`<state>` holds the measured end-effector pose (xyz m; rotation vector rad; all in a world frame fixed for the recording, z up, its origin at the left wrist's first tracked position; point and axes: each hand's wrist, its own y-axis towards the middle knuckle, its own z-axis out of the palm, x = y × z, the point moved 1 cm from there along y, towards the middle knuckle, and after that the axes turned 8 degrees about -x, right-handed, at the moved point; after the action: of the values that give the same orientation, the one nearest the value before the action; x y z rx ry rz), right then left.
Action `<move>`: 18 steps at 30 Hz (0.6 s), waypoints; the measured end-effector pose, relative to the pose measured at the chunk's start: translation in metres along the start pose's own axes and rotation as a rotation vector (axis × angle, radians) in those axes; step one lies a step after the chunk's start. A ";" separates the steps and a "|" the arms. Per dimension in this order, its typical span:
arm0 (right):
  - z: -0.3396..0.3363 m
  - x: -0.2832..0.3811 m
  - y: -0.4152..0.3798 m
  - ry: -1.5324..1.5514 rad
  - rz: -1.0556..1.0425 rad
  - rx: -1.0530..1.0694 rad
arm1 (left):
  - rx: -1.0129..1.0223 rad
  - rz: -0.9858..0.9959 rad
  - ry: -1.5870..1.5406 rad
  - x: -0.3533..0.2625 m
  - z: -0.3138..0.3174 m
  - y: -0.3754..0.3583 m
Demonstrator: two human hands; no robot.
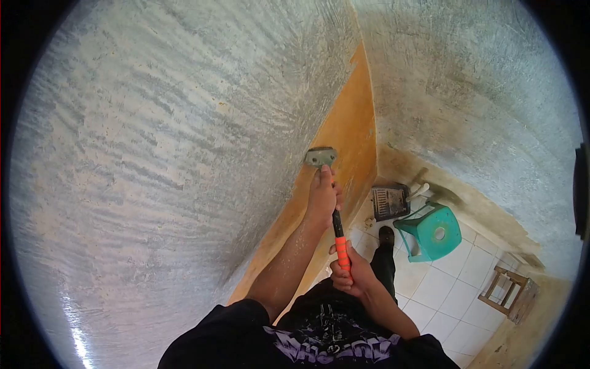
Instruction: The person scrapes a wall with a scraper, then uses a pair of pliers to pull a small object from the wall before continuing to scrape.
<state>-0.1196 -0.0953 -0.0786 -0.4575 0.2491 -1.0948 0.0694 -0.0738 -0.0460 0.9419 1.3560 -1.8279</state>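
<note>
A long-handled scraper (342,247) with a black shaft and an orange grip slants up in front of my body. Its wide metal head (315,158) lies against the wall at the border between the grey-white coat and the ochre patch (347,126). My left hand (322,200) is wrapped round the shaft just below the head, thumb pointing up along it. Lower down, my right hand (355,270) grips the orange end of the handle. The grey-white wall surface (184,154) is rough and streaky.
On the white tiled floor (439,292) stand a green plastic stool (439,232) and a black paint tray (389,202) by the wall corner. A white roller-like piece (420,191) is beside the tray. A small wooden stool (516,295) is further right. My shoe (386,236) is near the tray.
</note>
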 end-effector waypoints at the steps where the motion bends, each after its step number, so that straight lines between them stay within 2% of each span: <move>1: 0.000 -0.002 -0.002 0.004 0.006 0.005 | 0.005 0.009 0.001 0.001 -0.001 -0.001; 4: -0.002 -0.006 0.003 0.021 0.004 0.056 | -0.001 -0.031 0.011 -0.003 -0.001 -0.004; 10: 0.005 0.016 0.006 -0.027 -0.045 -0.047 | 0.062 0.041 0.011 -0.009 0.017 0.010; 13: 0.004 0.003 -0.001 -0.003 -0.010 -0.003 | -0.007 -0.044 0.009 -0.001 0.003 0.000; 18: 0.007 0.019 0.003 -0.054 -0.046 -0.044 | 0.019 -0.013 -0.032 -0.010 0.020 0.014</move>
<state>-0.1062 -0.1093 -0.0734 -0.5335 0.2165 -1.1224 0.0832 -0.0955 -0.0405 0.9117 1.3303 -1.8616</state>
